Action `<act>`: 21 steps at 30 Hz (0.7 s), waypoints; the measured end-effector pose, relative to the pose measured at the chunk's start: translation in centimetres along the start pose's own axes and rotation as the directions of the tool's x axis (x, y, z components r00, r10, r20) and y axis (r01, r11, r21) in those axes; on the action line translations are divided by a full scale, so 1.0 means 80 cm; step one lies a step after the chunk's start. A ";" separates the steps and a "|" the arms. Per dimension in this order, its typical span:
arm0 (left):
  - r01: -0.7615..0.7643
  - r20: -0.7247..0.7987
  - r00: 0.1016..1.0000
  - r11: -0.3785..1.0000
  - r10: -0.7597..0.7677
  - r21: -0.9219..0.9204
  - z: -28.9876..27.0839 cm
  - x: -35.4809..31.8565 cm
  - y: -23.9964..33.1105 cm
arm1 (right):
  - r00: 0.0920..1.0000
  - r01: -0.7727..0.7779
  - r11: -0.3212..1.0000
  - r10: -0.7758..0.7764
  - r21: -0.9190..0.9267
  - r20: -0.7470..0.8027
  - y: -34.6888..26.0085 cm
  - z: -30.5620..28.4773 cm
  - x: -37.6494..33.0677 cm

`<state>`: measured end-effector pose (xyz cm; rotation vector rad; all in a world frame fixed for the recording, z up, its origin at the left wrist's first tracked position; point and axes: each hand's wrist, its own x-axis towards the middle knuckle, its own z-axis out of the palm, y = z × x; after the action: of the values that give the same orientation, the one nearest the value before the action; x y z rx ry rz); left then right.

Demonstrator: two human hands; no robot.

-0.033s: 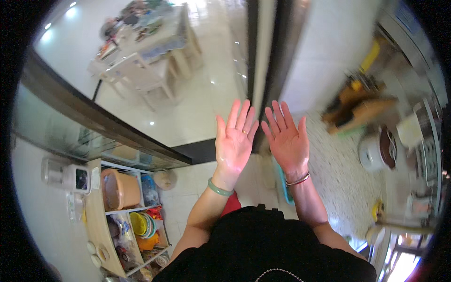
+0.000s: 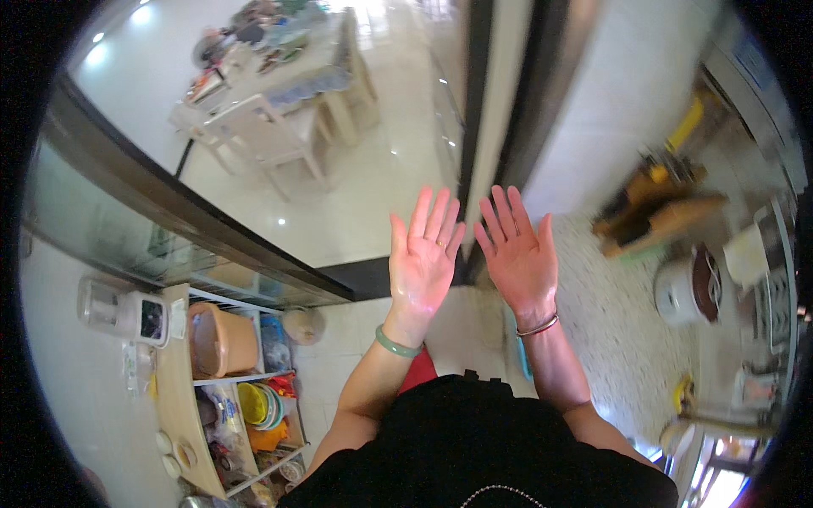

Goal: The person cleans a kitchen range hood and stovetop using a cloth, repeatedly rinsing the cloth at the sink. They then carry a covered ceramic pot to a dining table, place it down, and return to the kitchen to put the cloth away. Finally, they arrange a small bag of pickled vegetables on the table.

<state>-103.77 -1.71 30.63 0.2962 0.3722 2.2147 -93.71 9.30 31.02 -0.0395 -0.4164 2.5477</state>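
Palm up, my left hand point(image 2: 425, 258) is held out in front of my body with its fingers stretched and a ring on one of them. A green bangle point(image 2: 396, 342) circles that wrist. Beside it, a small gap apart, my right hand point(image 2: 521, 262) also lies palm up, fingers spread and holding nothing. A thin metal bangle point(image 2: 539, 325) sits on the right wrist. Both palms look shiny. Neither hand touches anything; beyond the fingertips stands a dark door frame point(image 2: 477, 110).
At left, a shelf unit point(image 2: 174, 372) carries an orange-tan tub point(image 2: 227, 343) and colourful bowls. On the right, a speckled counter point(image 2: 627, 339) bears a knife block point(image 2: 652, 207) and a white cooker point(image 2: 679, 289). Through the doorway are a chair point(image 2: 258, 131) and a covered table point(image 2: 301, 72).
The surroundings have shifted slightly to the right and down in the view. My hands keep nearly the same pose, both open and side by side.
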 end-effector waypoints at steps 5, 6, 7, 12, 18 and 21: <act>-0.201 -0.045 0.978 0.979 0.202 0.023 -0.066 0.068 0.146 | 0.986 -0.142 0.990 0.139 0.023 0.093 0.108 0.028 0.156; -0.237 -0.056 0.970 0.971 0.238 0.026 -0.071 0.082 0.169 | 0.982 -0.168 0.984 0.162 0.053 0.093 0.126 0.034 0.182; -0.268 -0.066 0.961 0.963 0.270 0.028 -0.077 0.098 0.189 | 0.979 -0.180 0.983 0.174 0.046 0.102 0.138 0.038 0.209; -0.288 -0.081 0.955 0.957 0.285 -0.036 -0.118 0.192 0.246 | 0.973 -0.210 0.976 0.203 0.051 0.113 0.177 0.040 0.328; -0.255 -0.084 0.965 0.965 0.250 -0.061 -0.174 0.329 0.282 | 0.970 -0.234 0.971 0.230 0.048 0.083 0.192 0.010 0.480; -0.286 -0.069 0.957 0.957 0.282 -0.057 -0.191 0.411 0.320 | 0.959 -0.264 0.964 0.259 0.032 0.111 0.199 0.005 0.576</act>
<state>-147.32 6.41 28.52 0.2609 0.3027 2.5178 -141.09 20.83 29.22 0.0622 -0.4162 2.8296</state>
